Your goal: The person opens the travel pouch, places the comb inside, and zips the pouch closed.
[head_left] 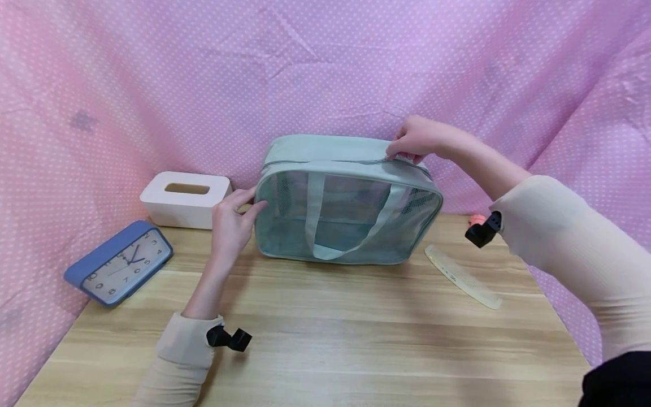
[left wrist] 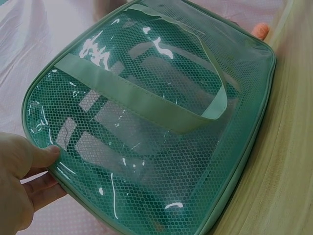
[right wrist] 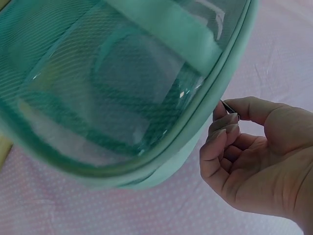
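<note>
A mint-green zippered toiletry bag (head_left: 346,215) with clear mesh-patterned windows and a strap handle stands upright on the wooden table. My left hand (head_left: 231,220) grips its left side edge, thumb on the front window; the left wrist view shows this thumb (left wrist: 46,156) close up. At the top right of the bag, my right hand (head_left: 419,138) is on the zipper. In the right wrist view its thumb and forefinger pinch the small metal zipper pull (right wrist: 230,107), other fingers curled. The zipper line runs along the top edge; how far it is parted is hard to tell.
A white tissue box (head_left: 185,212) stands behind my left hand, and a blue alarm clock (head_left: 122,263) leans at the left. A pale yellow comb (head_left: 460,277) lies right of the bag. Behind it is a small coral-pink object (head_left: 476,219). Pink dotted cloth (head_left: 325,68) hangs behind the table.
</note>
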Tool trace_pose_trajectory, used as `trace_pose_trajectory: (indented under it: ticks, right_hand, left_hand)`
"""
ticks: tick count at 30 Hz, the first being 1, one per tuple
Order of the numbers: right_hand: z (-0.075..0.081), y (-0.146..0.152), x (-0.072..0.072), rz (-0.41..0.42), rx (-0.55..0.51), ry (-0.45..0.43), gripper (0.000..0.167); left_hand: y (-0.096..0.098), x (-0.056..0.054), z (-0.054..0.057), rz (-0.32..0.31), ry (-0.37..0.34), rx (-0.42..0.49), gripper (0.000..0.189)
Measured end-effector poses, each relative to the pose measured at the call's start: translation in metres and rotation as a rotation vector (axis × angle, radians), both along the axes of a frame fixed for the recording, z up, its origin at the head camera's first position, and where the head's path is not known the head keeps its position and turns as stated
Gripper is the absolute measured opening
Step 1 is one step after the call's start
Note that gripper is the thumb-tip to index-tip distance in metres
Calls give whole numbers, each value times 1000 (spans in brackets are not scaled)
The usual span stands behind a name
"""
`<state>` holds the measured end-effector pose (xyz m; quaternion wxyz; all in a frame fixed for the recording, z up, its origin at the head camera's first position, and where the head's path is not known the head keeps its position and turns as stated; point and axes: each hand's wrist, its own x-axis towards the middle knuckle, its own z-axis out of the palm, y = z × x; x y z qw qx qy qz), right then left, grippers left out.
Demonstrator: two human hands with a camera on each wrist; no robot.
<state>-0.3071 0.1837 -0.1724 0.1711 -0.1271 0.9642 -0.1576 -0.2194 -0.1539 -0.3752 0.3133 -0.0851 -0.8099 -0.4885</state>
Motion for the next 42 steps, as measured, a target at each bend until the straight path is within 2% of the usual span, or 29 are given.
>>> trace_pose_trajectory:
  ticks: [9, 13, 28, 42]
  right_hand:
    - [6, -34, -5, 48, 10, 2, 32]
    - [4, -48, -7, 55, 23, 14, 27]
    - [9, -86, -9, 65, -37, 11, 25]
    - [10, -120, -8, 120, -94, 28, 26]
  left_hand:
    - [-2, 2, -1, -8, -1, 16, 34]
    - [-2, 2, 0, -6, 0, 16, 34]
    - [1, 2, 2, -11, -13, 19, 33]
    - [1, 1, 2, -6, -11, 19, 34]
